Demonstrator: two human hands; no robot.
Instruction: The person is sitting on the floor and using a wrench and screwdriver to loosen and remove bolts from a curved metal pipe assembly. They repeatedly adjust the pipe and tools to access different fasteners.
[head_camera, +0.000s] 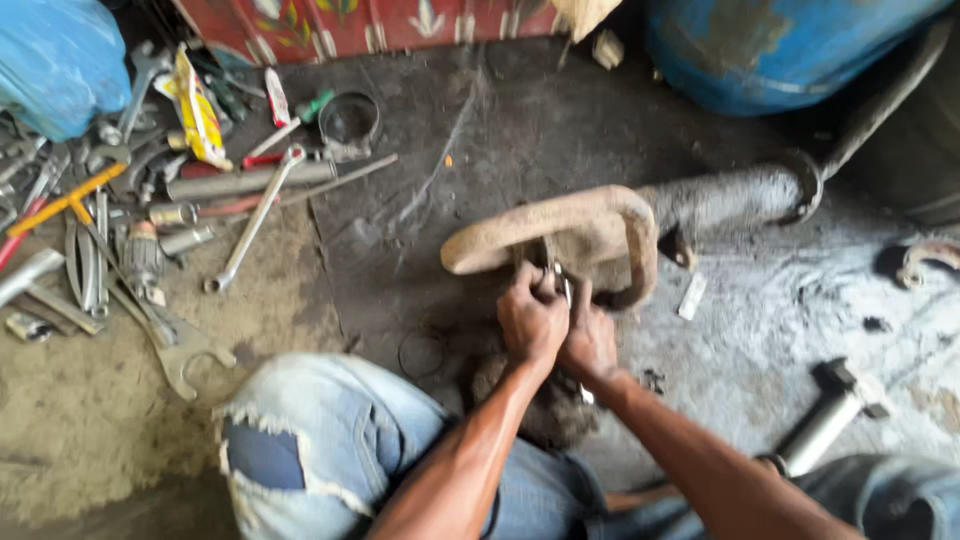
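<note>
Exhaust pipe (560, 225), rusty and bent in a loop, lies on the concrete floor (480, 130), its long axis running left to right toward the blue drum (760, 50). Both hands, left hand (533, 318) and right hand (590, 340), press together, gripping a small metal tool (562, 285) at the bend.

One head-worn view, looking steeply down at your workspot.
You see from your own head, close over your knees and forearms, facing the oily floor (520, 130) ahead; no second view overlaps, and the tool pile (120, 210) lies left.
</note>
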